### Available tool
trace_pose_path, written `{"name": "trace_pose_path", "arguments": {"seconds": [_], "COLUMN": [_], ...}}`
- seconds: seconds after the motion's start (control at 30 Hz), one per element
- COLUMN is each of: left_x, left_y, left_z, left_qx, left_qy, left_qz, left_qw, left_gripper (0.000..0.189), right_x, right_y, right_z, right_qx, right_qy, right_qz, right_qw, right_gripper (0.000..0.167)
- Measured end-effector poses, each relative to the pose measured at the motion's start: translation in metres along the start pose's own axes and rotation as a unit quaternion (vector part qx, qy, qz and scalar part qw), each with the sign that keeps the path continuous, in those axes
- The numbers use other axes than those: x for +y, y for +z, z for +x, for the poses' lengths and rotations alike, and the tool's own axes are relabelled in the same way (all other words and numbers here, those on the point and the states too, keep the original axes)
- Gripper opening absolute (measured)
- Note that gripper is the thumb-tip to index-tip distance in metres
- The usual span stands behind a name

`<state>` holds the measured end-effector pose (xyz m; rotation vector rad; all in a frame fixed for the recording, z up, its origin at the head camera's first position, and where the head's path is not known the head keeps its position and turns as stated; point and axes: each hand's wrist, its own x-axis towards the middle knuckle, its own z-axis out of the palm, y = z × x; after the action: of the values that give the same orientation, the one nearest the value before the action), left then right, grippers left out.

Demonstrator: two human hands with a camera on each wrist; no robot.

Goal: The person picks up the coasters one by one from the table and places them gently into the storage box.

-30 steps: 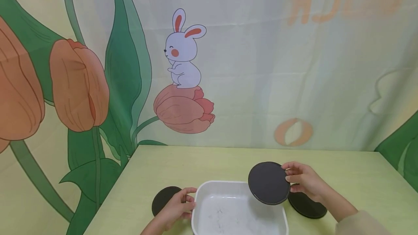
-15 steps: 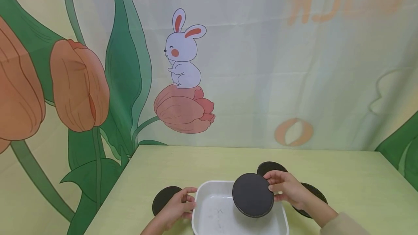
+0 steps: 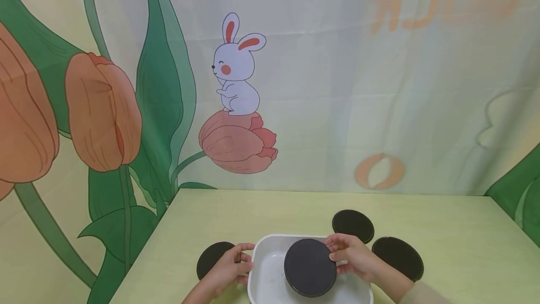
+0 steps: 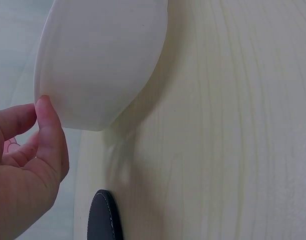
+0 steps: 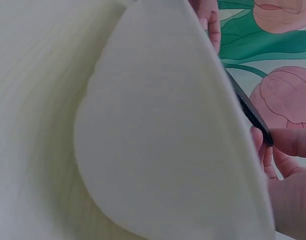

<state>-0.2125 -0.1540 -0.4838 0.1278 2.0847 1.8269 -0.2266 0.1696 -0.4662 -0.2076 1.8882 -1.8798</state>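
A white rectangular tray (image 3: 270, 252) with rounded corners stands at the table's front edge in the head view. My left hand (image 3: 226, 270) pinches its left rim between thumb and fingers; the left wrist view shows the thumb (image 4: 50, 135) against the tray's outer wall (image 4: 103, 65). Over the tray's inside, my right hand (image 3: 354, 258) holds a round black coaster (image 3: 310, 268) by its right edge. Seen edge-on in the right wrist view, that coaster (image 5: 248, 110) is pinched between thumb and fingers, beyond the tray's wall (image 5: 157, 125).
Behind the tray's right corner lies another black coaster (image 3: 353, 225), with one more coaster (image 3: 398, 258) to its right, partly behind my right forearm. A further coaster (image 3: 213, 259) sits left of the tray, partly covered by my left hand. A printed curtain (image 3: 312, 107) hangs behind the table (image 3: 274, 210).
My right hand has carried the coaster left and toward me, from the tray's back right corner to over its middle. This uncovers the coaster behind it. My left hand stays at the rim.
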Motion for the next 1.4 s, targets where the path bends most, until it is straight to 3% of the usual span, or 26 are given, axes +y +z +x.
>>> {"name": "trace_pose_path", "arguments": {"seconds": [0.6,1.03,1.4], "left_x": [-0.001,0.002,0.0], "left_y": [0.001,0.001,0.0], "left_z": [0.001,0.001,0.0], "left_qx": [0.001,0.001,0.001], "left_qy": [-0.002,0.0,0.002], "left_qz": [0.002,0.001,0.003], "left_qw": [1.0,1.0,1.0], "left_gripper": [0.047,0.048,0.048], "right_x": [0.026,0.028,0.012], "right_y": [0.023,0.029,0.022], "right_z": [0.009,0.006,-0.001], "right_qx": [0.041,0.084,0.05], "right_qy": [0.003,0.016,0.001], "right_qz": [-0.043,-0.109,-0.112], "right_qw": [0.9982,0.9903,0.9925], "right_gripper": [0.035,0.033,0.038]}}
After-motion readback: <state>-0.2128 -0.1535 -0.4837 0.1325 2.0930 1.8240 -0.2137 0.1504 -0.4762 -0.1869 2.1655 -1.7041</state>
